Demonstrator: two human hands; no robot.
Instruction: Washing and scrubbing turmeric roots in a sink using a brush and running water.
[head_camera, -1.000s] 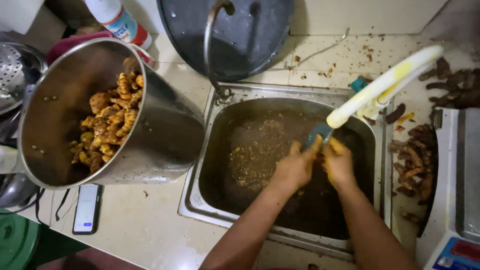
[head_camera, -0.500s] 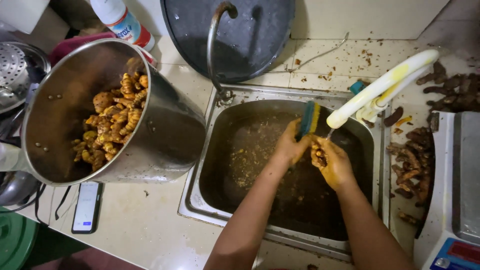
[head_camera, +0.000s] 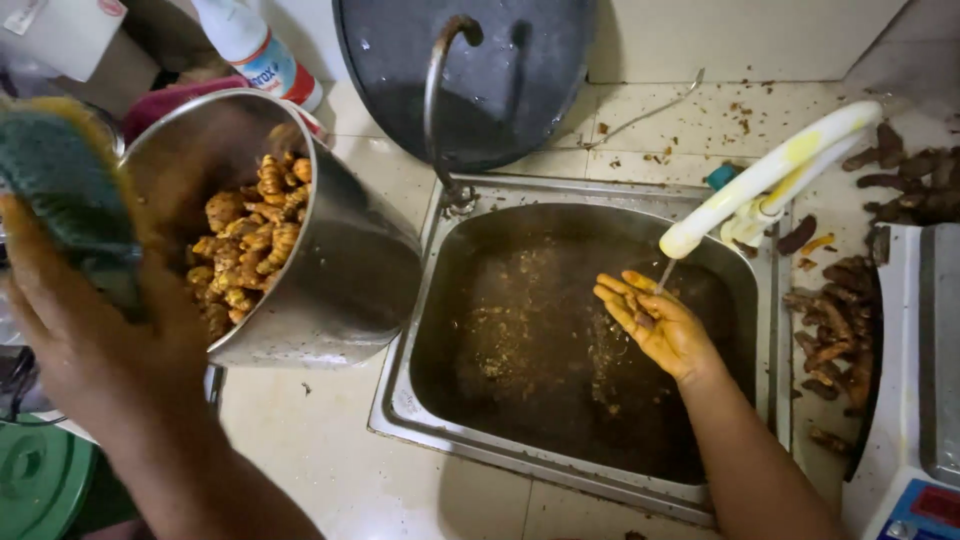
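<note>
My left hand (head_camera: 95, 340) is raised close to the camera at the far left, gripping a green and yellow scrub sponge (head_camera: 62, 190). It hangs beside the tilted steel pot (head_camera: 340, 270) that holds many washed yellow roots (head_camera: 250, 245). My right hand (head_camera: 655, 320) is open, palm up and stained yellow, under the thin stream from the white faucet (head_camera: 760, 180). It holds nothing and hovers over the steel sink (head_camera: 420, 420), which is full of murky brown water.
A dark pan lid (head_camera: 520, 70) leans behind the sink. Unwashed brown roots (head_camera: 830, 340) lie on the counter at the right beside a kitchen scale (head_camera: 920, 400). A white bottle (head_camera: 255, 50) stands behind the pot. A green lid (head_camera: 40, 480) sits at the lower left.
Both hands were together over the sink scrubbing a root with the sponge. Now my left hand has carried the sponge far left, near the pot, and my right hand is open under the faucet.
</note>
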